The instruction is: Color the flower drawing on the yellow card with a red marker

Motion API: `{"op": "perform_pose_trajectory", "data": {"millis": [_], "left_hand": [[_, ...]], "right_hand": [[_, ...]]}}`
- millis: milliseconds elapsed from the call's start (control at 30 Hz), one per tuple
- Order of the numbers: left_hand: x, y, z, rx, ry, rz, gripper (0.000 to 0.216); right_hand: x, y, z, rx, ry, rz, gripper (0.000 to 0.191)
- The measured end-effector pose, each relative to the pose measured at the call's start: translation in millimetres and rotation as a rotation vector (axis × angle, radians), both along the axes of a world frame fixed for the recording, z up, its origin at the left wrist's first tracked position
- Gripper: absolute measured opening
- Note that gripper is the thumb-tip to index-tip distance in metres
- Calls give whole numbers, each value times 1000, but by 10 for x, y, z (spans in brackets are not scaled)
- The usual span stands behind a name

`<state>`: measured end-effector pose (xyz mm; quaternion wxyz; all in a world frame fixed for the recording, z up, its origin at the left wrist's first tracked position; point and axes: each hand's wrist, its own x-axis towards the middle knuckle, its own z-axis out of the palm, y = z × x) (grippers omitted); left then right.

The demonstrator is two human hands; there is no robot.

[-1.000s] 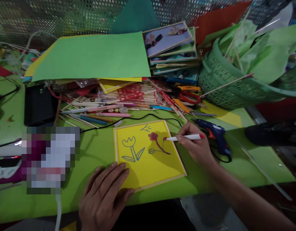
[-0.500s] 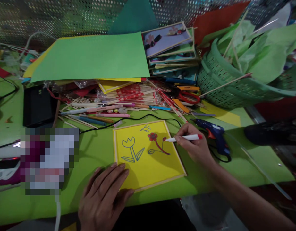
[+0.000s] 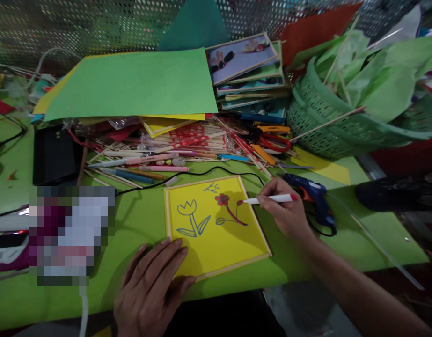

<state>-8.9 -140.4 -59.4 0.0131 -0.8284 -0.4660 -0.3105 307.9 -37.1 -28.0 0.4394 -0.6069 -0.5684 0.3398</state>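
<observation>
While the framed yellow drawing (image 3: 219, 248) lies on the desk (image 3: 138, 215), left hand (image 3: 149, 281) lies flat on its near-left corner; right hand's (image 3: 289, 216) grip pinches the felt-tip marker (image 3: 281, 198), tip by the drawing's red bud (image 3: 240, 203). Short strokes, inside the outline.

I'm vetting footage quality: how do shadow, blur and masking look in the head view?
Head view: a shadow beside the right hand darkens the red flower on the yellow panel; head view: mosaic blocks hide detail at left; head view: upper-right background looks dim and soft.
</observation>
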Motion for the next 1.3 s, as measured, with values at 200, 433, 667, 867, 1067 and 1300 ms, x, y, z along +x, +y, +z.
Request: {"op": "perform_pose_trajectory", "data": {"millis": [200, 433, 667, 867, 1067, 1300], "left_hand": [[14, 14, 25, 6, -6, -4, 32], [17, 10, 17, 0, 2, -8, 32], [13, 7, 16, 1, -2, -3, 32], [33, 2, 44, -9, -5, 3, 33], [45, -12, 59, -14, -18, -6, 36], [74, -33, 57, -63, -38, 38, 33]], "right_hand": [[-6, -28, -11, -7, 28, 49, 13], [26, -51, -59, -20, 53, 86, 13], [41, -66, -55, 109, 228, 6, 8], [55, -109, 104, 15, 227, 101, 12], [-51, -265, 227, -217, 184, 245, 19], [-273, -275, 55, -210, 180, 223, 22]]}}
